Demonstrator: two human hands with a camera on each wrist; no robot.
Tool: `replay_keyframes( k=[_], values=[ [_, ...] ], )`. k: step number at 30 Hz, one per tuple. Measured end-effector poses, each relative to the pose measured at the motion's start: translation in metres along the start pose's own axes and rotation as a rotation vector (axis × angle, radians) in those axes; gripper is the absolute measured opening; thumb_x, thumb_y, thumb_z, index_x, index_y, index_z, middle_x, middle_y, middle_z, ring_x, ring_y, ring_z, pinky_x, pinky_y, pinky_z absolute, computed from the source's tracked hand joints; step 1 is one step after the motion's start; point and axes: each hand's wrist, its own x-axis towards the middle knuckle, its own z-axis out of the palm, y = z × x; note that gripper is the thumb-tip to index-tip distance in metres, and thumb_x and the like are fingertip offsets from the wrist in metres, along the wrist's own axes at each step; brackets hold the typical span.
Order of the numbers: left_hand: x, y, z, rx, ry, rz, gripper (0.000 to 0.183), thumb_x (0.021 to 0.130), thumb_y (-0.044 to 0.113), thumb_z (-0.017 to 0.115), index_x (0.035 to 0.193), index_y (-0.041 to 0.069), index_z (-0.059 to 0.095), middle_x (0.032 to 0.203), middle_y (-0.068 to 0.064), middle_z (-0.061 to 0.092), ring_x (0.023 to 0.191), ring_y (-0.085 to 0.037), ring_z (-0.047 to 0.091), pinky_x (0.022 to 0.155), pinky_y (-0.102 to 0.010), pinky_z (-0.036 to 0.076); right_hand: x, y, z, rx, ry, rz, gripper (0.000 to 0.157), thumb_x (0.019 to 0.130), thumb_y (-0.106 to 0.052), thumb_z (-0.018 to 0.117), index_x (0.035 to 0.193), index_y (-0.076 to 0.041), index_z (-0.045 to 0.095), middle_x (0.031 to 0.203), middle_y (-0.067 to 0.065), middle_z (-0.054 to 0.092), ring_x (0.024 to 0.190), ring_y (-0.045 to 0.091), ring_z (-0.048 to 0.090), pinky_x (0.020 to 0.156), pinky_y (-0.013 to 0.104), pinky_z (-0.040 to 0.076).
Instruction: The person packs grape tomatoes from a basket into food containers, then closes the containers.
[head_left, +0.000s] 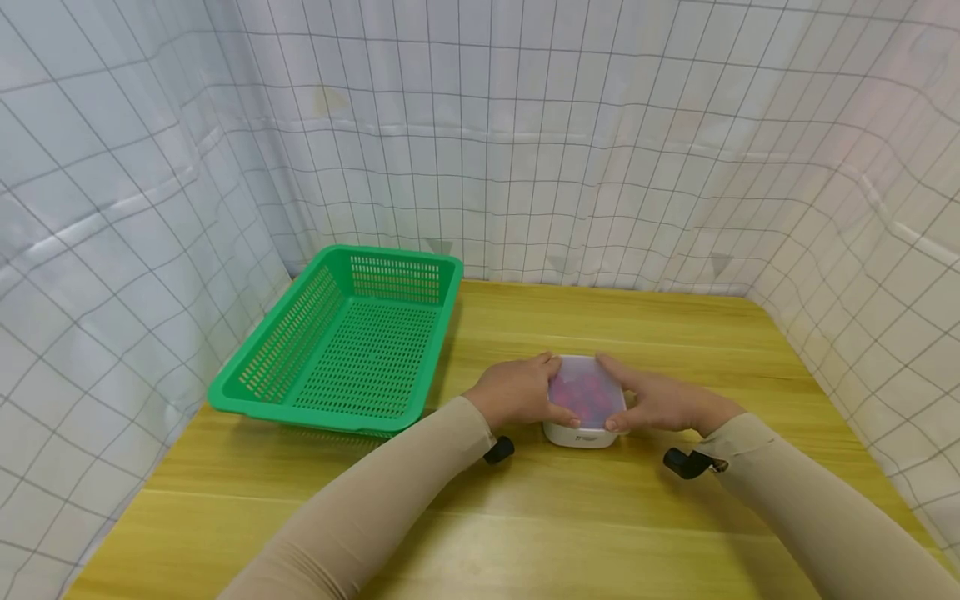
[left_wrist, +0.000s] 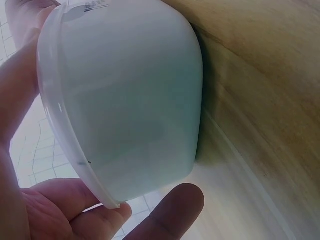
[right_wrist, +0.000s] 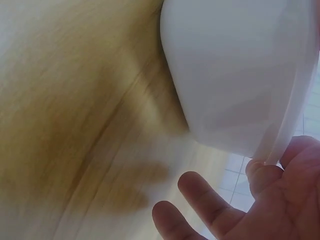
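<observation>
A white food container (head_left: 581, 437) stands on the wooden table, with a translucent lid (head_left: 579, 367) over its top. Pink-red contents show through the lid, too blurred to name. My left hand (head_left: 519, 392) grips the left side of the lid, thumb at the near corner and fingers at the far one. On the opposite side my right hand (head_left: 660, 402) holds the lid's edge the same way. In the left wrist view, fingertips (left_wrist: 117, 212) curl at the lid's rim. The right wrist view has a fingertip (right_wrist: 260, 172) at the rim and two other fingers held off the container.
A green plastic basket (head_left: 442, 333) with slotted sides sits on the table (head_left: 540, 517) to the left, nothing showing inside it. Grid-patterned white curtains (head_left: 510, 158) enclose the table's back and both sides. Black wrist-camera parts (head_left: 686, 463) project beneath the sleeves.
</observation>
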Motion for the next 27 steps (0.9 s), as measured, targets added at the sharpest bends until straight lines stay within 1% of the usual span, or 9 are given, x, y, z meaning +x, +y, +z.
replay_keyframes(
  k=[4,10,15,21,27],
  values=[
    [-0.0002,0.0000,-0.0008,0.000,0.000,-0.003,0.106,0.085,0.076,0.071,0.166,0.016,0.036,0.172,-0.005,0.034,0.152,-0.024,0.045,0.115,-0.044,0.049,0.0001,0.0017,0.0003,0.020,-0.002,-0.006,0.118,0.095,-0.045,0.078,0.169,-0.004,-0.005,0.174,0.028,0.005,0.156,0.051,0.025,0.121,0.066,0.032],
    [-0.0009,0.0007,-0.0012,0.008,0.001,-0.004,0.106,0.085,0.076,0.071,0.165,0.016,0.036,0.172,-0.005,0.035,0.152,-0.024,0.046,0.114,-0.044,0.050,-0.0009,-0.0007,0.0009,0.041,-0.004,0.000,0.118,0.095,-0.045,0.077,0.169,-0.005,-0.006,0.174,0.028,0.005,0.155,0.052,0.027,0.120,0.067,0.034],
    [-0.0014,0.0015,-0.0010,0.012,0.001,-0.005,0.105,0.085,0.075,0.071,0.165,0.017,0.036,0.171,-0.004,0.035,0.150,-0.025,0.048,0.113,-0.044,0.050,-0.0019,-0.0020,0.0025,0.058,-0.008,-0.003,0.118,0.095,-0.044,0.077,0.168,-0.004,-0.006,0.174,0.029,0.004,0.154,0.054,0.027,0.120,0.066,0.035],
    [-0.0019,0.0019,-0.0006,0.002,0.007,-0.001,0.105,0.085,0.075,0.072,0.165,0.017,0.037,0.171,-0.005,0.036,0.150,-0.025,0.049,0.113,-0.045,0.051,-0.0027,-0.0004,0.0030,0.083,-0.005,-0.001,0.117,0.096,-0.042,0.078,0.169,-0.005,-0.006,0.175,0.028,0.002,0.155,0.053,0.027,0.120,0.065,0.035],
    [-0.0028,0.0019,-0.0014,-0.016,0.005,-0.007,0.105,0.085,0.074,0.073,0.165,0.017,0.037,0.171,-0.005,0.036,0.150,-0.025,0.048,0.114,-0.045,0.050,-0.0011,0.0008,0.0032,0.097,-0.011,-0.010,0.115,0.097,-0.041,0.077,0.169,-0.005,-0.006,0.174,0.029,0.004,0.150,0.052,0.037,0.116,0.060,0.042]
  ],
)
